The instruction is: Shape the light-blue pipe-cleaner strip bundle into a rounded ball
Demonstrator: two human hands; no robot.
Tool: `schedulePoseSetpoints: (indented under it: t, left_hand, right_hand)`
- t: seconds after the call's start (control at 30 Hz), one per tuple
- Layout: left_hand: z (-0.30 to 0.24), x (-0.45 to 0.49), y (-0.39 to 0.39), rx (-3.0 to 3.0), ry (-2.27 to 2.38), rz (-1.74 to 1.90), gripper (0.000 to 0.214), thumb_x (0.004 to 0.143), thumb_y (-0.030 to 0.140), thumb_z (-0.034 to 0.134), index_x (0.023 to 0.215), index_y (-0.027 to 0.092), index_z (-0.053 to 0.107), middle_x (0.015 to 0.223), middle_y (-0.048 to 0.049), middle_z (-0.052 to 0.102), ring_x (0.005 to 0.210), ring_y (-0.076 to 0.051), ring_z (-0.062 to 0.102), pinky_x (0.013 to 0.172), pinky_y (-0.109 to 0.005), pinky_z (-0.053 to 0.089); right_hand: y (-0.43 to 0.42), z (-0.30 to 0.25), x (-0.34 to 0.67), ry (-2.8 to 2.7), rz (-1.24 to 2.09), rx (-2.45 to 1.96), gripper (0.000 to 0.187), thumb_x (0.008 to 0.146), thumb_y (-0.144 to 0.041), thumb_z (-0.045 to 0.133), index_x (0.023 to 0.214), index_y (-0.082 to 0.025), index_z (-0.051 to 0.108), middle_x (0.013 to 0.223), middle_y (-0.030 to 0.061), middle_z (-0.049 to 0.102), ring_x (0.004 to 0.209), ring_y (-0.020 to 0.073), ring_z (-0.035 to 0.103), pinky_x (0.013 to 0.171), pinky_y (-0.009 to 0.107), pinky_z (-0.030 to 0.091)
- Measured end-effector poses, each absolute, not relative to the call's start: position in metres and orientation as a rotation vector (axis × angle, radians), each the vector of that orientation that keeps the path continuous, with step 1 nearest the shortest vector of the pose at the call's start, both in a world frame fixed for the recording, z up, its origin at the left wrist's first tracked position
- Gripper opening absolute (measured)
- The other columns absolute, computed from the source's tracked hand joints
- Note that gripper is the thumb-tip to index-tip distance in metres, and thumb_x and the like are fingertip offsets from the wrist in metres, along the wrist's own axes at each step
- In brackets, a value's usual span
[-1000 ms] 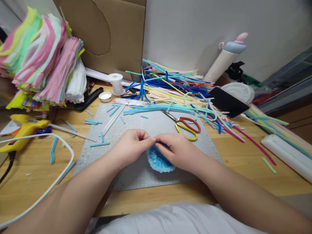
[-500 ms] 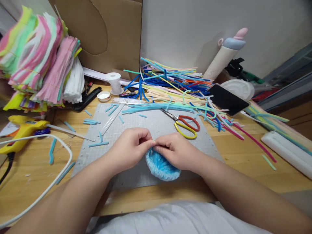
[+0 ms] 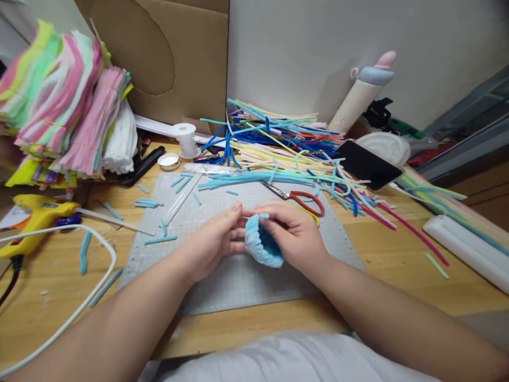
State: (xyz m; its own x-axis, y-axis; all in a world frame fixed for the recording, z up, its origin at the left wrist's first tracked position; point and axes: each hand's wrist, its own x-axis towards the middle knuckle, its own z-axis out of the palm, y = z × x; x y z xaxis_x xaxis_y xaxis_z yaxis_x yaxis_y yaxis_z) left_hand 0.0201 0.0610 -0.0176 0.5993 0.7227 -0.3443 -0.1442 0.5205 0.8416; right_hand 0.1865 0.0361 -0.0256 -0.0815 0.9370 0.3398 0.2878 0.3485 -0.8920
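A small, light-blue fuzzy cup-shaped piece (image 3: pixel 259 246) with a ribbed outer side is held over the cutting mat, tilted so its hollow faces right. My right hand (image 3: pixel 300 233) grips its rim, thumb inside the hollow and fingers behind. At its left side is my left hand (image 3: pixel 217 233), fingers stretched out and a little apart, their tips reaching the piece's far side; the thumb stands clear of it. Just beyond my right hand lie scissors (image 3: pixel 306 201) with red and yellow handles. Short blue pipe cleaner pieces (image 3: pixel 160 240) are scattered on the left of the grey cutting mat (image 3: pixel 222 289).
A yellow glue gun (image 3: pixel 37 217) with a white cable (image 3: pixel 113 249) lies at left, below bundled pipe cleaners (image 3: pixel 59 101). Loose pipe cleaners (image 3: pixel 274 143) pile up at the back. A phone (image 3: pixel 369 164), a bottle (image 3: pixel 358 98) and a spool (image 3: pixel 186 140) stand around the mat.
The blue piece has lifted and turned from facing up to tilted sideways. My left fingers have gone from a pinch at its rim to stretched out beside it; my right hand keeps hold.
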Motion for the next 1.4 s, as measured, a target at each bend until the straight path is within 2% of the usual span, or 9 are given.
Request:
schedulePoseSetpoints:
  t: [0.07,0.17,0.33,0.43,0.63,0.87,1.03,1.17,1.4]
  left_hand:
    - [-0.016,0.023,0.055,0.804,0.613,0.507,0.046,0.087,0.057,0.046,0.118,0.024,0.054,0.112,-0.0083,0.06,0.092,-0.019,0.06,0.077,-0.034,0.051]
    - [-0.013,0.025,0.049,0.891,0.567,0.612,0.049,0.083,0.044,0.062,0.127,0.032,0.046,0.123,-0.0062,0.055,0.097,-0.019,0.06,0.078,-0.034,0.051]
    - [-0.015,0.023,0.05,1.206,0.716,0.824,0.034,0.073,0.038,0.073,0.1,0.021,0.063,0.1,-0.0049,0.063,0.089,-0.017,0.057,0.077,-0.027,0.048]
    - [-0.017,0.022,0.05,1.28,0.725,0.879,0.037,0.069,0.039,0.076,0.098,0.019,0.064,0.096,-0.0051,0.062,0.089,-0.018,0.056,0.077,-0.027,0.048]
    - [-0.012,0.025,0.042,0.868,0.556,0.623,0.043,0.086,0.051,0.054,0.124,0.03,0.054,0.121,-0.0066,0.059,0.1,-0.021,0.059,0.08,-0.034,0.05]
    - [-0.014,0.023,0.045,1.0,0.618,0.797,0.04,0.082,0.044,0.062,0.12,0.029,0.06,0.121,-0.0054,0.061,0.103,-0.022,0.06,0.085,-0.032,0.048]
    - [-0.015,0.016,0.054,1.502,0.833,1.036,0.031,0.088,0.039,0.055,0.115,0.027,0.063,0.124,-0.0056,0.056,0.12,-0.022,0.048,0.103,-0.035,0.037]
    - [-0.012,0.013,0.057,1.819,0.89,1.151,0.028,0.092,0.032,0.048,0.112,0.024,0.064,0.124,-0.0086,0.052,0.126,-0.022,0.04,0.108,-0.038,0.031]
    - [-0.013,0.01,0.058,2.002,0.9,1.133,0.028,0.095,0.027,0.043,0.114,0.024,0.063,0.129,-0.0083,0.046,0.128,-0.021,0.038,0.109,-0.039,0.031]
  right_hand:
    - [0.036,-0.026,0.188,-1.605,0.662,-1.036,0.021,0.085,-0.017,0.056,0.094,-0.026,0.073,0.096,0.004,0.062,0.094,0.0181,0.059,0.086,0.034,0.046]
    - [0.035,-0.026,0.191,-1.602,0.569,-0.974,0.025,0.084,-0.014,0.057,0.097,-0.03,0.072,0.094,0.0031,0.057,0.093,0.0171,0.057,0.084,0.034,0.047]
    - [0.028,-0.025,0.194,-1.672,0.325,-0.921,0.027,0.083,-0.012,0.057,0.102,-0.029,0.065,0.091,0.0041,0.061,0.086,0.0193,0.059,0.079,0.037,0.049]
    - [0.025,-0.024,0.196,-1.721,0.288,-0.852,0.029,0.082,-0.009,0.055,0.102,-0.029,0.061,0.091,0.0044,0.065,0.085,0.0199,0.061,0.078,0.039,0.05]
    - [0.023,-0.028,0.2,-1.73,0.328,-0.761,0.027,0.085,-0.01,0.05,0.1,-0.031,0.059,0.096,0.0046,0.068,0.091,0.0218,0.064,0.081,0.043,0.052]
    - [0.024,-0.028,0.197,-1.724,0.208,-0.882,0.022,0.079,-0.016,0.061,0.096,-0.03,0.06,0.106,0.006,0.06,0.101,0.0237,0.058,0.089,0.044,0.048]
    - [0.027,-0.031,0.188,-1.566,0.787,-0.992,0.012,0.085,-0.028,0.058,0.096,-0.023,0.058,0.092,0.0057,0.061,0.083,0.0183,0.06,0.071,0.032,0.051]
    - [0.029,-0.028,0.184,-1.251,1.402,-0.93,0.021,0.081,-0.036,0.064,0.094,-0.021,0.059,0.072,0.0005,0.06,0.059,0.0122,0.056,0.053,0.025,0.045]
    - [0.033,-0.025,0.184,-0.988,1.821,-0.837,0.027,0.074,-0.039,0.073,0.086,-0.017,0.064,0.067,-0.0012,0.054,0.058,0.0086,0.044,0.051,0.021,0.032]
